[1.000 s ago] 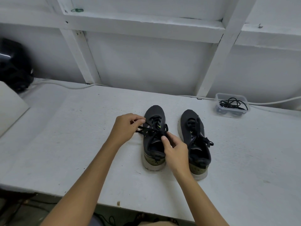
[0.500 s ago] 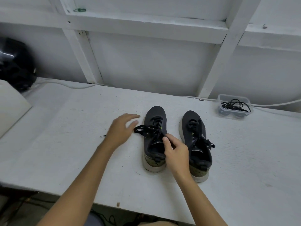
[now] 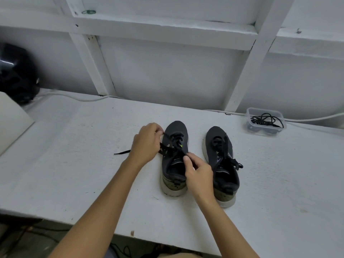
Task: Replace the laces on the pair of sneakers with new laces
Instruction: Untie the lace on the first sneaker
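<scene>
Two dark sneakers stand side by side on the white table (image 3: 74, 174), toes pointing away from me. My left hand (image 3: 147, 144) pinches the black lace (image 3: 173, 146) at the left side of the left sneaker (image 3: 175, 164); a loose lace end (image 3: 122, 152) trails left on the table. My right hand (image 3: 199, 174) pinches the same lace near the sneaker's upper eyelets. The right sneaker (image 3: 221, 164) stays laced and tied, untouched. A clear plastic tub (image 3: 265, 121) at the back right holds coiled black laces (image 3: 266, 120).
A white cable (image 3: 74, 97) runs along the wall at the table's back edge. A black rounded object (image 3: 16, 75) sits at the far left beside a pale board (image 3: 13, 120). The table's front edge is close to me.
My left hand opened and let a lace end drop to the left, then came back to the left sneaker and pinched the lace again. My right hand kept its hold.
</scene>
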